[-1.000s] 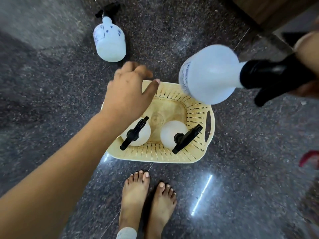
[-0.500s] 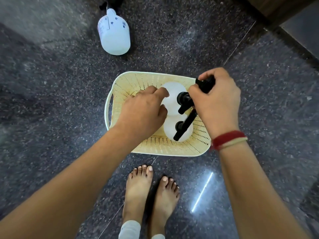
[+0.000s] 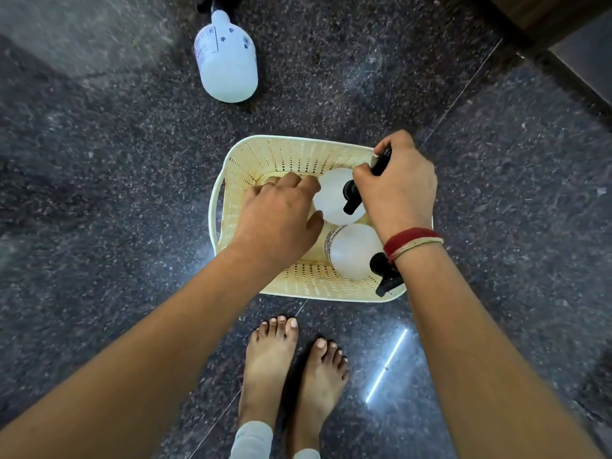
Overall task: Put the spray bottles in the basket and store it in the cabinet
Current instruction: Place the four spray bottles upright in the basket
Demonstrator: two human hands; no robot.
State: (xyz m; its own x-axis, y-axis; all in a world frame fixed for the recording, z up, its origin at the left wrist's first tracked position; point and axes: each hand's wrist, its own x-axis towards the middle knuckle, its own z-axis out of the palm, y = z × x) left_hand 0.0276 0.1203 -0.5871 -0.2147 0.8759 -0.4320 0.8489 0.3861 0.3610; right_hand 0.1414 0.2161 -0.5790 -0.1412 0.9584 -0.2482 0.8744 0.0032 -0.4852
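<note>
My right hand [image 3: 397, 190] grips the black trigger of a spray bottle [image 3: 332, 197] in the basket [image 3: 284, 154], my left hand [image 3: 281, 220] rests loosely curled inside, and crowded bottles may tip.

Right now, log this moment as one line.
right hand: gripping bottle trigger in basket | left hand: inside basket, grip unclear | floor bottle: still out

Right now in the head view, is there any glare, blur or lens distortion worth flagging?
Head view: a bright streak of glare on the polished floor beside the feet; wide-angle stretching of both forearms toward the bottom corners; soft smearing at the frame edges; the basket and both hands, left hand and right hand, are reasonably sharp.
</note>
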